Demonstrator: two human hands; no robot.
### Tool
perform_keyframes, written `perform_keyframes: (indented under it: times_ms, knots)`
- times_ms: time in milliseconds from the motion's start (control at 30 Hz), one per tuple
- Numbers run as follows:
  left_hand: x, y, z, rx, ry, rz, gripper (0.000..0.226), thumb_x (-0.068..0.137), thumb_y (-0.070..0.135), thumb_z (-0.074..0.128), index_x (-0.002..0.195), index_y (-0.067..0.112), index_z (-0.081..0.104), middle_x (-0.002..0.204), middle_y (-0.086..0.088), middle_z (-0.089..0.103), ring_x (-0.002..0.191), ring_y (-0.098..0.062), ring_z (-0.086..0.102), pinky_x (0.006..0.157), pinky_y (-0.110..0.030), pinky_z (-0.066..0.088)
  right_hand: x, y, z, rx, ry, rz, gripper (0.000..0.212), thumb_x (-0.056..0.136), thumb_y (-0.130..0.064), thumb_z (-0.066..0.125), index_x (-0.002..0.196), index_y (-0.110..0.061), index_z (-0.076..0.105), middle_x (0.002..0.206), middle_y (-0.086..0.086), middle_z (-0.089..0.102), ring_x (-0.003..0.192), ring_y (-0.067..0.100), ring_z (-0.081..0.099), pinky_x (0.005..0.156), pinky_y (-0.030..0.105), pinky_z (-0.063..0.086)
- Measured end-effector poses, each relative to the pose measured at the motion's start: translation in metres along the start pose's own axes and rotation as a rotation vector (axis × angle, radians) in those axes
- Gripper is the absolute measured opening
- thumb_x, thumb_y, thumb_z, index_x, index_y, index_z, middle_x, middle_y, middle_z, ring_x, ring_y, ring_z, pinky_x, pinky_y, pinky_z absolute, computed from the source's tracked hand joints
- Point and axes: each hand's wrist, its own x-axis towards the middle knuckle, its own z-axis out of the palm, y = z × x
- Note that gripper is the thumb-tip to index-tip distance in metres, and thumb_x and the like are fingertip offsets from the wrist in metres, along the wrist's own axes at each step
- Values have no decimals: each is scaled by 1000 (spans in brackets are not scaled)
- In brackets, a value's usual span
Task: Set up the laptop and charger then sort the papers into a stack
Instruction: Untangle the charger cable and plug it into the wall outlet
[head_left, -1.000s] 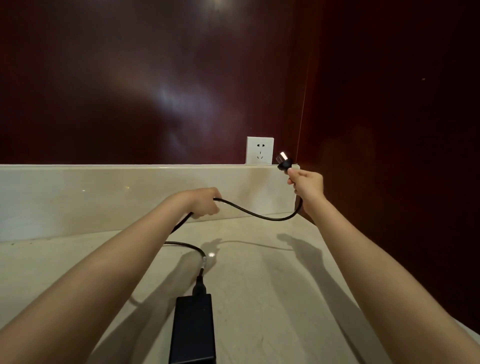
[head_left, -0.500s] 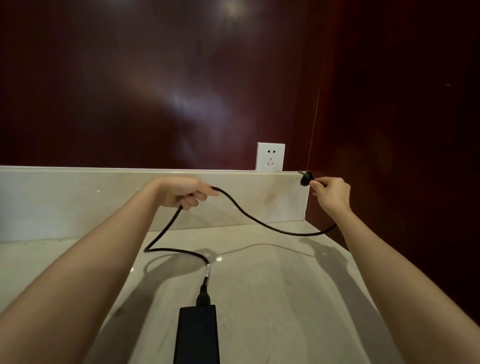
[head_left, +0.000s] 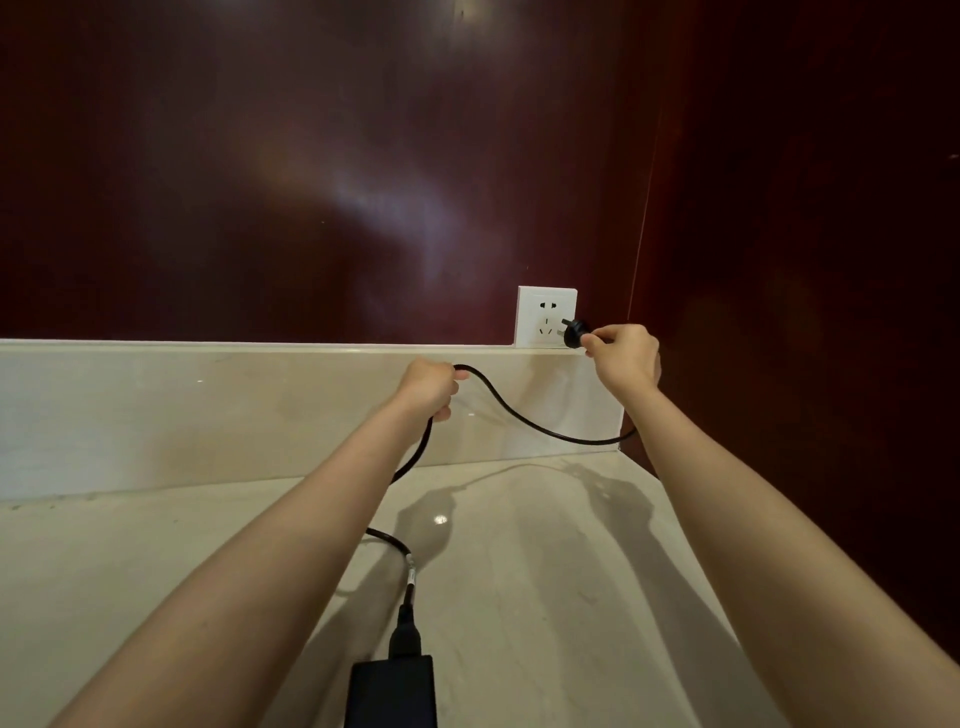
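A black charger brick lies on the pale marble counter at the bottom centre. Its black cable runs up from the brick, through my left hand, which grips it in front of the backsplash, and sags across to my right hand. My right hand pinches the black plug, whose prongs point left at the lower holes of the white wall socket. The prongs sit just at the socket face; whether they are in, I cannot tell. No laptop or papers are in view.
A pale marble backsplash runs along the back of the counter. Dark red glossy wall panels rise behind it and along the right side, forming a corner just right of the socket.
My right hand has carried the plug from right of the socket, below its level, up and left to the socket's lower holes. My left hand still grips the cable, now a little higher.
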Motion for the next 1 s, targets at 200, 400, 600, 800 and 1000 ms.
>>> perform_keyframes:
  times_ms: [200, 400, 600, 800, 1000]
  knots:
    - [13, -6, 10, 1, 43, 7, 22, 97, 10, 36, 93, 12, 58, 63, 2, 42, 53, -12, 28, 51, -23, 24, 11, -4, 20, -40, -17, -19, 24, 91, -24, 56, 104, -11, 72, 107, 11, 69, 103, 28, 60, 82, 33, 46]
    - [22, -7, 16, 43, 24, 9, 24, 98, 15, 37, 84, 16, 57, 64, 4, 46, 54, -11, 33, 50, -22, 27, 24, -2, 34, -50, 10, 11, 26, 93, -27, 54, 110, -14, 70, 112, 8, 68, 106, 26, 60, 77, 29, 42]
    - [27, -9, 17, 67, 30, 22, 25, 98, 15, 34, 93, 14, 58, 66, 5, 48, 56, -11, 35, 51, -22, 27, 28, -3, 36, -116, 40, -23, 27, 94, -28, 55, 112, -15, 69, 110, 7, 68, 105, 25, 62, 75, 28, 41]
    - [29, -8, 21, 98, 36, 49, 26, 98, 16, 34, 98, 16, 59, 66, 6, 47, 55, -10, 36, 49, -22, 27, 26, -10, 36, -288, 40, -121, 25, 94, -25, 52, 101, -10, 71, 96, 10, 70, 92, 26, 64, 69, 29, 42]
    - [29, -13, 18, 144, 32, 55, 33, 99, 17, 34, 112, 9, 63, 65, 5, 47, 56, -11, 38, 49, -22, 26, 26, -10, 44, -334, 38, -145, 25, 94, -22, 51, 95, -7, 70, 91, 11, 68, 90, 28, 63, 62, 27, 39]
